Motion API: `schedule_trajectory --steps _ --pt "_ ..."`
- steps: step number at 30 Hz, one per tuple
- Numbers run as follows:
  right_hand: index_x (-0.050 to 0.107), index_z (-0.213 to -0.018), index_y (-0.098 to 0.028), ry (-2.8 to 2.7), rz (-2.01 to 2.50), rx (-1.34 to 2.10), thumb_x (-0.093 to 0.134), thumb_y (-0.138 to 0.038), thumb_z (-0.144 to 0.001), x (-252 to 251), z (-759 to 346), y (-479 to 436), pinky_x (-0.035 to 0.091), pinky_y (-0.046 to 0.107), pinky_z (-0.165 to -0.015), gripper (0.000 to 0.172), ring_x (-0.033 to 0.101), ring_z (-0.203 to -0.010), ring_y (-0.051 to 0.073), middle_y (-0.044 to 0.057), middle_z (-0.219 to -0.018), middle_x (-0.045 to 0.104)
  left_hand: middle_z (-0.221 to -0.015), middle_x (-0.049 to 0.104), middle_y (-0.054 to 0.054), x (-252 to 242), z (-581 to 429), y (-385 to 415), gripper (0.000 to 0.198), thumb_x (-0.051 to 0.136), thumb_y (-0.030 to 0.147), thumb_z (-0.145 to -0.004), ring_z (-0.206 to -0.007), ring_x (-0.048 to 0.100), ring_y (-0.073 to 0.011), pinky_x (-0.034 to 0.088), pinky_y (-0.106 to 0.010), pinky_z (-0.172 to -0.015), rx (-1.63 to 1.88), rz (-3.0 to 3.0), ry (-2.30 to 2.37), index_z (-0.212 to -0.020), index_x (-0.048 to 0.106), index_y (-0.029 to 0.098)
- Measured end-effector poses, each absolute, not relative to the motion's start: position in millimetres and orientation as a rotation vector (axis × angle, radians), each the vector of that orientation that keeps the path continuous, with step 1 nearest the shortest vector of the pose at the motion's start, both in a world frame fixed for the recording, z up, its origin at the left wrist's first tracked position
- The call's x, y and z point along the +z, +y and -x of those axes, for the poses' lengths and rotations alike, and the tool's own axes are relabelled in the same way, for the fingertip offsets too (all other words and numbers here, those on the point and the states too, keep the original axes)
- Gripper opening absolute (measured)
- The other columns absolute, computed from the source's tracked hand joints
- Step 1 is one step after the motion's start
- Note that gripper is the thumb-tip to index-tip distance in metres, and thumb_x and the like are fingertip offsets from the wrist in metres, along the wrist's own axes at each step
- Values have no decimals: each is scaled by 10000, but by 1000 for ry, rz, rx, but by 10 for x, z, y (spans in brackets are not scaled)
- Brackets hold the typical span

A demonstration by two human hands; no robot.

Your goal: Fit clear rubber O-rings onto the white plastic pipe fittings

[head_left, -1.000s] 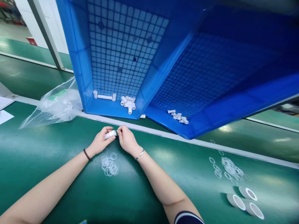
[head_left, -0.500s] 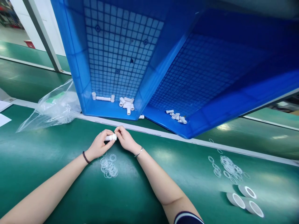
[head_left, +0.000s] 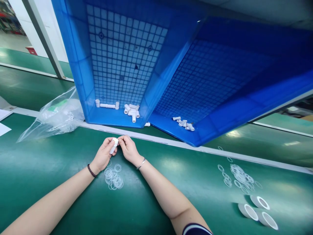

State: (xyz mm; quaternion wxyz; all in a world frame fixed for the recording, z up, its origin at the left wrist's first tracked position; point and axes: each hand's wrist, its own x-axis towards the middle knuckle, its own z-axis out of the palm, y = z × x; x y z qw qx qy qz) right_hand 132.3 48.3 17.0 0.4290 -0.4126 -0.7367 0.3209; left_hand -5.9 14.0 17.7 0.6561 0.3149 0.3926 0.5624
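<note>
A short white plastic pipe fitting (head_left: pixel 113 146) is gripped in my left hand (head_left: pixel 103 155), between thumb and fingers and tilted with its wider end up. Beside that upper end, my right hand (head_left: pixel 129 149) has its thumb and index finger pinched together at the fitting's edge. Whatever the pinch may hold is too small to make out. Just below my left hand, a loose pile of thin translucent rings (head_left: pixel 113 178) lies on the green work surface (head_left: pixel 80 195).
Two blue crates (head_left: pixel 114 121) (head_left: pixel 171 132) lean beyond my hands, with white pipe fittings (head_left: pixel 132 112) inside. A clear plastic bag (head_left: pixel 58 114) lies left. More rings (head_left: pixel 241 176) and three white pipe pieces (head_left: pixel 249 212) lie on the right.
The fitting has turned in my left hand from nearly level to steeply tilted, wider end up. My right hand has shifted slightly left and down, staying close to that end.
</note>
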Motion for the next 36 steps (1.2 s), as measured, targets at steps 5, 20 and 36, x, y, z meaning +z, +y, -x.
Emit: schedule_trajectory --steps 5,20,36 --pt "564 -925 -190 -1833 991 622 459 -293 -949 124 -1326 458 483 302 -712 149 565 -768 160 46 -842 584 -790 610 -7 196 61 150 314 678 369 -812 -581 538 -90 456 -201 -528 1266 -606 839 -1037 566 182" --pt "624 -924 -154 -2100 1103 -246 514 -217 -907 638 -2097 246 474 377 -872 128 546 -1019 240 146 -1095 613 -1074 632 -73 416 -201 376 243 599 319 -848 -972 602 -218 508 -397 -837 1112 -928 912 -1074 578 232" --pt "636 -947 -138 -1706 2374 -576 546 -389 -871 606 -4149 -707 457 389 -694 277 550 -899 320 175 -996 594 -1119 531 -222 263 -774 1762 196 567 250 -838 -1134 447 -385 339 -517 -975 724 -2275 1490 -941 653 107"
